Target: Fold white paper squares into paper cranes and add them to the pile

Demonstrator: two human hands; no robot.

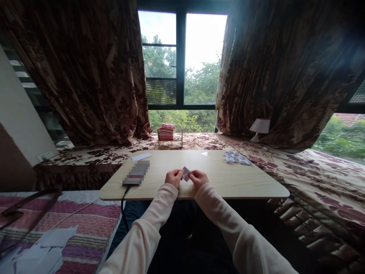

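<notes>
Both of my hands meet over the near middle of a light wooden lap table [228, 182]. My left hand [173, 177] and my right hand [199, 178] pinch a small bluish-purple piece of paper [186, 173] between their fingers, a little above the tabletop. My cream sleeves run back towards me. A pile of several small folded blue-and-white paper pieces [236, 157] lies at the table's far right. A tiny white paper scrap [204, 153] sits near the far edge.
A blurred dark device [137, 173] with a cable lies on the table's left, a white slip [141, 156] beyond it. A small wooden rack with striped cloth [168, 135] and a white lamp [259, 128] stand by the window. Loose papers [42, 253] lie on the striped bedding at lower left.
</notes>
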